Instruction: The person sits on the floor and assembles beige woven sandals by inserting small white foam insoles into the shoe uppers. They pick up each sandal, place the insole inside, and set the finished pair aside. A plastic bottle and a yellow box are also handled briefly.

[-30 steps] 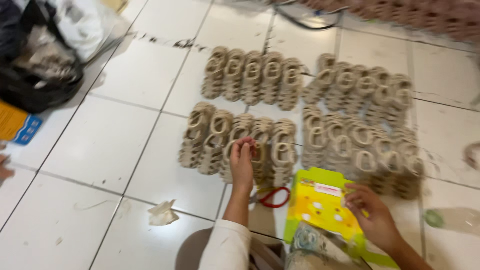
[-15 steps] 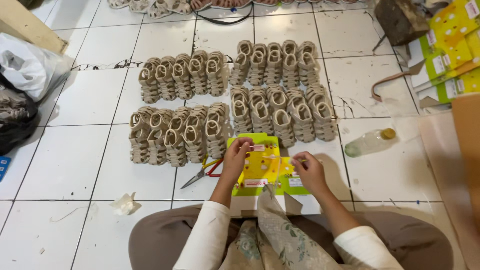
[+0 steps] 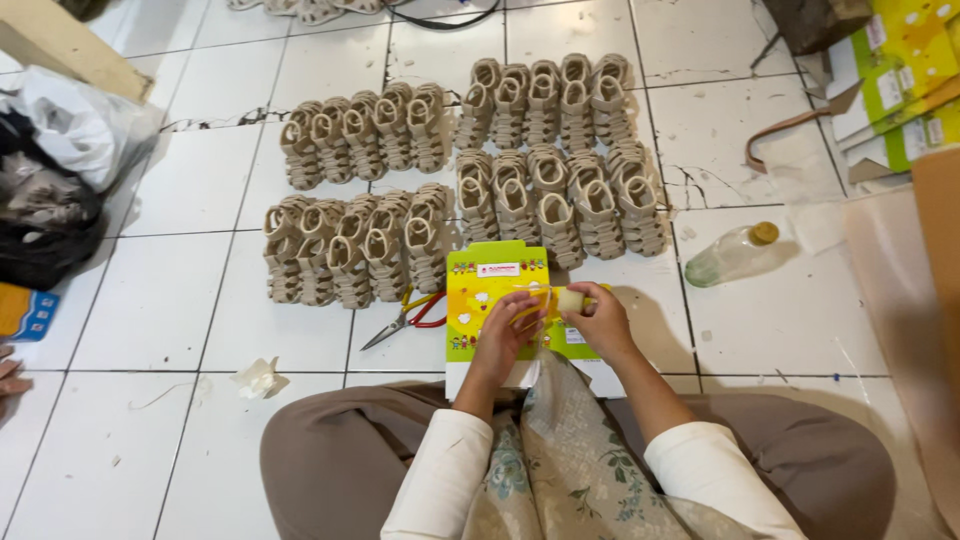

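Yellow-green cardboard shoe box lies flat on the white tiled floor just ahead of my knees, lid face up, printed with small cartoon figures. My left hand rests on its right half, fingers curled and pressing a strip of clear tape against the lid. My right hand is closed around a small tape roll, pinched at the box's right edge. Box looks light, thin-walled, stiff along folds but easily dented on the panels; best held by edges or corners, not by the middle of the lid. Tape will be sticky and thin, likely to curl. Just left of the box, touching its corner, red-and-yellow-handled scissors. Beyond the box, four blocks of beige strappy sandals stand in tight rows. A plastic bottle lies on its side to the right; flat box stock stacked far right; crumpled paper scrap to the left. Against half a second ago: box in roughly the same place, both hands drawn closer together toward its right side, roll now clearly visible.
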